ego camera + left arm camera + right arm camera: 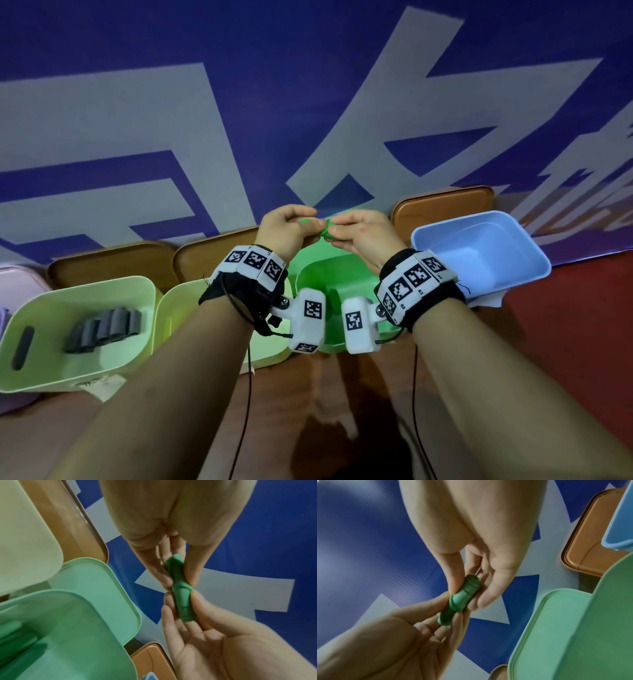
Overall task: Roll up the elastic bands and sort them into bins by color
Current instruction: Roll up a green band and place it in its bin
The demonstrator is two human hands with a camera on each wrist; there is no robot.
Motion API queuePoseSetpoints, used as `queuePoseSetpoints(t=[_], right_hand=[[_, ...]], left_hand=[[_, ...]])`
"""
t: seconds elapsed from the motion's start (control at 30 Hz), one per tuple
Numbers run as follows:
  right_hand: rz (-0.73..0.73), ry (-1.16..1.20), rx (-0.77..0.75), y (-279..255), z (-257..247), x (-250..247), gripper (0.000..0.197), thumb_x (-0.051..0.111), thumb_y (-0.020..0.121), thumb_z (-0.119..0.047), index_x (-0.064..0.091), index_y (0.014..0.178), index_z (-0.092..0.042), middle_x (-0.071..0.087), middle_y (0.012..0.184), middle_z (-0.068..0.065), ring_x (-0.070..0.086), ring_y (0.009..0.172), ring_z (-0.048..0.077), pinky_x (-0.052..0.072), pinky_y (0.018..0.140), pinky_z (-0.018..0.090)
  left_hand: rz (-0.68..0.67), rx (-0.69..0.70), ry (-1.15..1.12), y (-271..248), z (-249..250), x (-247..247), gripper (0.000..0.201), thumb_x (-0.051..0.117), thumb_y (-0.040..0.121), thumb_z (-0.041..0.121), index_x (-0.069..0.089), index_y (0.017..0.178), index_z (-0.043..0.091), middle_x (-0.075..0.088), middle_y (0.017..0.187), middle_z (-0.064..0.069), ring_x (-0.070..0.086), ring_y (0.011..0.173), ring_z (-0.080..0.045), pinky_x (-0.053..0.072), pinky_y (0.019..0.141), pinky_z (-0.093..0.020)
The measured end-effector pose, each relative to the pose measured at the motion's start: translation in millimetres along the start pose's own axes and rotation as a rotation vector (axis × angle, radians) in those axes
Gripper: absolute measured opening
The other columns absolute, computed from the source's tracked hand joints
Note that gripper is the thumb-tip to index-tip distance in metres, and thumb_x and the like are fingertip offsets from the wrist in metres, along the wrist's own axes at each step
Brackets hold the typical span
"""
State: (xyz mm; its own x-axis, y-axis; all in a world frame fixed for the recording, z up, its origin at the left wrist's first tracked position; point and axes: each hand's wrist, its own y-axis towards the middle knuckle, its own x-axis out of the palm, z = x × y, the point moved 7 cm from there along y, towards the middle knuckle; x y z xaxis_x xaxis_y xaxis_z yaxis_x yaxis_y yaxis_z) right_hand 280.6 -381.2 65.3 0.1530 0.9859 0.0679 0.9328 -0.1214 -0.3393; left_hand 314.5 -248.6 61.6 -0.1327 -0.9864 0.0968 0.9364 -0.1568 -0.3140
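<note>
A green elastic band (181,595), rolled into a short tube, is pinched at one end by the left hand (281,228) and at the other by the right hand (359,233), both grips closed on it, above the green bin (339,274) just below them.

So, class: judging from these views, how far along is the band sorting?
Done: dark grey rolled bands lie in the pale yellow-green plastic bin. In hand: left hand and right hand both pinch a green rolled elastic band above the green plastic bin. Left: dropping it in; no loose bands show.
</note>
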Motion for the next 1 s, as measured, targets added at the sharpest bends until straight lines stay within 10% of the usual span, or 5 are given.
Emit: queuePoseSetpoints(t=[0.4,0.53,0.63,0.73,1.0], right_hand=[[-0.070,-0.116,0.039,31,24,-8,0.027,0.057,0.081,0.018,0.064,0.085,-0.007,0.059,0.079,0.009,0.058,0.073,0.019,0.051,0.074,0.024],[-0.045,-0.093,0.062,37,34,-13,0.039,0.059,0.080,0.018,0.060,0.111,-0.005,0.058,0.110,0.013,0.056,0.105,0.023,0.051,0.076,0.022],[0.001,0.002,0.107,37,41,-18,0.048,0.057,0.083,0.017,0.046,0.128,0.003,0.058,0.093,0.008,0.060,0.085,0.015,0.052,0.072,0.022],[0.036,-0.010,0.125,38,48,-22,0.042,0.060,0.084,0.012,0.048,0.124,0.003,0.058,0.088,0.009,0.061,0.076,0.015,0.055,0.068,0.020],[0.051,-0.034,0.019,32,40,-24,0.023,0.062,0.082,0.012,0.057,0.083,-0.010,0.063,0.082,0.008,0.061,0.075,0.016,0.052,0.070,0.022]], left_hand=[[-0.142,-0.241,-0.004,21,-41,0,0.010,0.059,0.091,0.003,0.060,0.082,0.008,0.062,0.081,-0.007,0.067,0.068,-0.018,0.058,0.064,-0.019],[-0.135,-0.289,0.031,24,-53,1,0.010,0.059,0.090,0.000,0.058,0.082,0.007,0.061,0.082,-0.010,0.068,0.074,-0.020,0.058,0.064,-0.021],[-0.150,-0.315,0.056,25,-60,4,0.013,0.061,0.088,-0.001,0.058,0.094,0.011,0.061,0.086,-0.008,0.064,0.081,-0.019,0.056,0.063,-0.022],[-0.176,-0.333,0.047,25,-63,9,0.025,0.061,0.086,-0.002,0.059,0.109,0.007,0.065,0.092,-0.007,0.064,0.084,-0.017,0.053,0.071,-0.024],[-0.207,-0.292,0.035,17,-56,17,0.017,0.061,0.085,-0.005,0.061,0.090,0.012,0.067,0.083,-0.002,0.066,0.080,-0.014,0.055,0.067,-0.021]])
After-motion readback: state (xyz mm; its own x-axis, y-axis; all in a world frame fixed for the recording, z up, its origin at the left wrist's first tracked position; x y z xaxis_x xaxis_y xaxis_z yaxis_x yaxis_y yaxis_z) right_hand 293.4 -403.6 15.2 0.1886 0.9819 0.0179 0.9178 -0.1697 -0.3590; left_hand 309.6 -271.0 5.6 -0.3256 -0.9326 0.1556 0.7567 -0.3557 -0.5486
